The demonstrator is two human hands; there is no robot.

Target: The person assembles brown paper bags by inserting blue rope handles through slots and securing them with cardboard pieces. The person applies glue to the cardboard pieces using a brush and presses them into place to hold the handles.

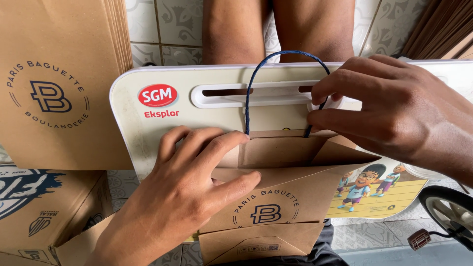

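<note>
Paper bag [276,197]: flat on lap desk [162,128], mouth at 12 o'clock.
Right hand [394,108]: pinched on blue cord handle [253,83].
Left hand [182,197]: spread, pressing bag.
Risk: a hard tug likely tears the cord hole.

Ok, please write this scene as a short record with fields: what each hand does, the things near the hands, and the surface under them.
left hand: left hand presses on the open top of the brown paper bag
right hand: right hand pinches the blue cord handle near the bag's rim
surface: white lap board with a slot and cartoon figures
left side: stack of flat brown bags; cardboard box below it
floor: patterned tiles
</note>
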